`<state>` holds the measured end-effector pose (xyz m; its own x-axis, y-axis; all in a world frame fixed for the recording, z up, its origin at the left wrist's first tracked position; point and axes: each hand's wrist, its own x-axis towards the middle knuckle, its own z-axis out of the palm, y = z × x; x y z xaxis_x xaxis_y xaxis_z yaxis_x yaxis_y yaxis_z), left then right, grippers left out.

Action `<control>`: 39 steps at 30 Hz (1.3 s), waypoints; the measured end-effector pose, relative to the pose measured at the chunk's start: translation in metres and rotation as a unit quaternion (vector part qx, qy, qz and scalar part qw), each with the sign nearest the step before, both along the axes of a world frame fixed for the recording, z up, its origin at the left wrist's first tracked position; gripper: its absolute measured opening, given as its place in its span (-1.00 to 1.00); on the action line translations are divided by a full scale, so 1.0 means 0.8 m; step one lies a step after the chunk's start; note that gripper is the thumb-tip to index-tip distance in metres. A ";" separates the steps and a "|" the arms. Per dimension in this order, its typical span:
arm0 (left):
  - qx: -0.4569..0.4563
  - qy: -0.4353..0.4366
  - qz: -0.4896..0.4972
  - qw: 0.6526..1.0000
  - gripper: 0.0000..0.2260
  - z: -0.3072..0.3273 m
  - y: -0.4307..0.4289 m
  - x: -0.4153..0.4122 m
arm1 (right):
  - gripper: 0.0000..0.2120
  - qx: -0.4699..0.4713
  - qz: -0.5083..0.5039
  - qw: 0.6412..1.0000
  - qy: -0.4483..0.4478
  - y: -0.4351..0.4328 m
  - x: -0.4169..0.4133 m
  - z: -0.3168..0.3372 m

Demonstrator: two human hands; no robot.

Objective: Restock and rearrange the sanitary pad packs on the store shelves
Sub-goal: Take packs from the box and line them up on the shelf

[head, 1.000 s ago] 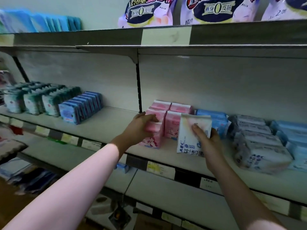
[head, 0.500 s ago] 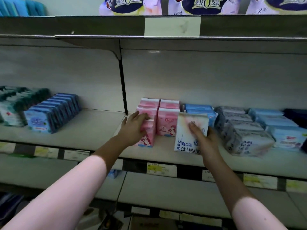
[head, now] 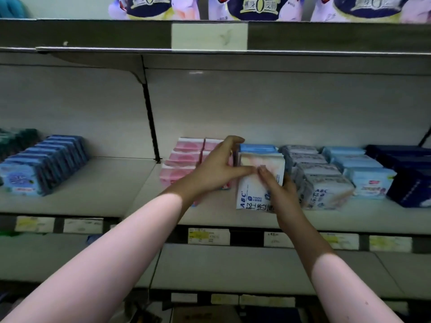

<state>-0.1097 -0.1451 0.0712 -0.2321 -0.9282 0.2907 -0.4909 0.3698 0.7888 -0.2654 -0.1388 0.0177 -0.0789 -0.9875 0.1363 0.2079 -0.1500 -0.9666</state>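
Note:
A white ABC sanitary pad pack (head: pixel 250 198) stands upright on the middle shelf (head: pixel 93 183), in front of a blue pack (head: pixel 256 148). My right hand (head: pixel 278 194) holds it from the lower right, fingers flat on its front. My left hand (head: pixel 218 167) grips the pack's upper left edge, with its fingers reaching between this pack and the pink packs (head: pixel 182 164) and its thumb on the front. The pink packs stand in two rows just left of the white pack.
Right of the white pack are rows of grey-white packs (head: pixel 321 183), light blue packs (head: pixel 363 176) and dark navy packs (head: pixel 405 178). Blue packs (head: pixel 42 166) stand at the left. Purple bags (head: pixel 256 5) fill the top shelf. A lower shelf (head: pixel 233 264) juts out below.
My left hand left the pink packs and moved right onto the white pack's upper left edge. The view has shifted right and closer to the shelf.

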 end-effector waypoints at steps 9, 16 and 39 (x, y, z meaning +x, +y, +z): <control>0.127 0.100 -0.044 0.986 -0.16 -0.024 -0.002 -0.079 | -0.83 0.034 -0.071 0.993 -0.088 0.009 -0.053 0.015; 0.096 0.072 -0.076 0.990 -0.33 -0.034 -0.005 -0.173 | -0.65 0.005 -0.113 0.991 -0.076 0.017 -0.143 0.013; -0.050 -0.164 0.018 0.985 -0.24 -0.079 -0.011 -0.243 | -0.65 -0.059 -0.081 0.962 0.253 0.003 -0.270 -0.039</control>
